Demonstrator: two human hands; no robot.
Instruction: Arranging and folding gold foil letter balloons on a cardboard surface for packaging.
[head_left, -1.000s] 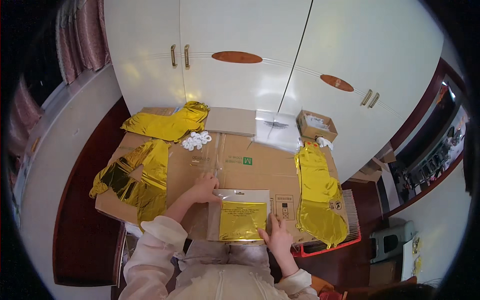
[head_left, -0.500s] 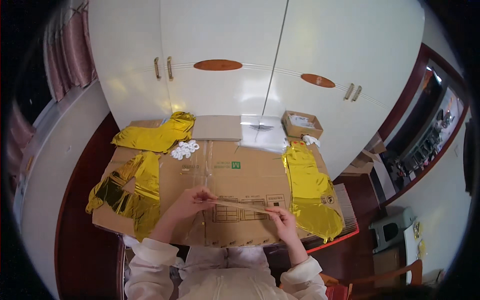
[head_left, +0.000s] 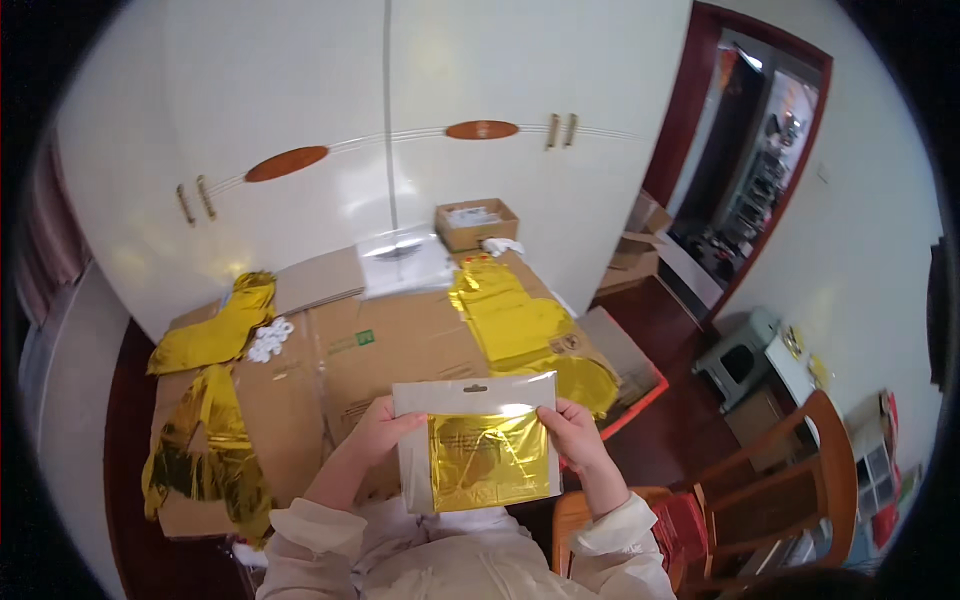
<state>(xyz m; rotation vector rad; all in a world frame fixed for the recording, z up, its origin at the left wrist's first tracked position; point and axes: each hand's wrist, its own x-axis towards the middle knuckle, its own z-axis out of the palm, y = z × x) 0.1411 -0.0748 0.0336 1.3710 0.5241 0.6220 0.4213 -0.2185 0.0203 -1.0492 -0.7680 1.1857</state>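
A flat package (head_left: 490,465) hangs upright between my hands, its face toward me. It is a clear bag with a grey card that has a hanging slot at the top, and a folded gold foil sheet lies in front of the card. My left hand (head_left: 380,430) pinches its left edge, thumb on the front. At the right edge my right hand (head_left: 575,435) grips it the same way. Behind it, flat gold foil balloons lie on the cardboard-covered table (head_left: 385,335): one to the right (head_left: 520,325), others to the left (head_left: 210,335).
At the table's back are a stack of grey-brown cards (head_left: 318,280), clear plastic bags (head_left: 405,262) and a small cardboard box (head_left: 478,235) with white contents. Several white rings (head_left: 270,340) sit near the left balloons. A wooden chair (head_left: 825,460) stands at right; white cabinets rise behind.
The package was held nearly edge-on over the table; now its face is turned to me and it is closer to my body. My view has swung to the right.
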